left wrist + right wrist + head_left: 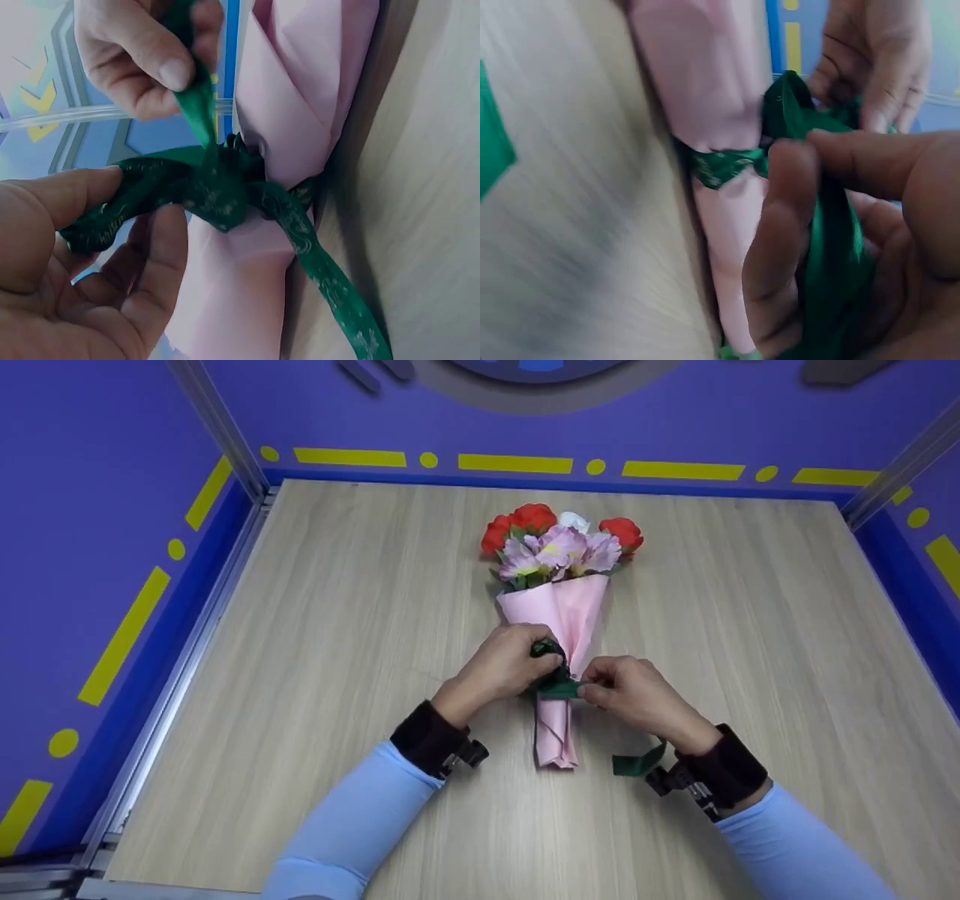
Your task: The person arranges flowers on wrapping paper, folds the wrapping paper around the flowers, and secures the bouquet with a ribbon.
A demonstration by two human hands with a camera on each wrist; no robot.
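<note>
A bouquet lies on the table, its red, white and lilac flowers (pixel 559 547) pointing away from me and its stems wrapped in pink paper (pixel 556 735). Green ribbon (pixel 724 166) circles the narrow waist of the wrap. A loop of that ribbon (pixel 142 187) is pinched by my left hand (pixel 510 660) between thumb and fingers. On the other side my right hand (pixel 637 694) pinches another length of it between thumb and forefinger, drawn out from the knot (pixel 217 195). One ribbon tail (pixel 337 300) hangs down from the knot in the left wrist view.
A ribbon end (pixel 634 763) dangles beside my right wrist, over the wooden table (pixel 360 585). Blue-purple panels (pixel 97 510) with yellow marks wall the table at the back and both sides. Metal rails (pixel 225 427) stand at the corners.
</note>
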